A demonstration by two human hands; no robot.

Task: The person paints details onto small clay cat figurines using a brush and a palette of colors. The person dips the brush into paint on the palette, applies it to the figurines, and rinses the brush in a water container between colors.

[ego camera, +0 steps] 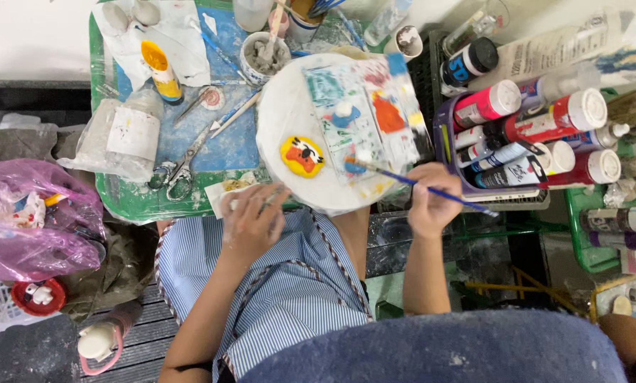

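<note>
**Hands at the painted disc**

Where the striped apron point(289, 284) covers the lap, nearest the camera: left hand point(253, 221) curled, fingers bent at the near rim of the white round board point(279, 117), seemingly steadying it; whether anything is pinched there cannot be told. Right hand point(431, 201) closed around a blue-handled paintbrush point(417, 183), bristle end pointing left over the board. Just beyond the left hand, on the board: small yellow disc point(302, 156) painted orange, black and white. Beside it, a paint-smeared palette sheet point(364, 117). Farther left, scissors point(183, 167) on a green tray point(130, 202). Right of the board, a purple basket point(445, 138) of paint bottles point(545, 124). Far edge: cup of grey paste point(265, 55).
</note>
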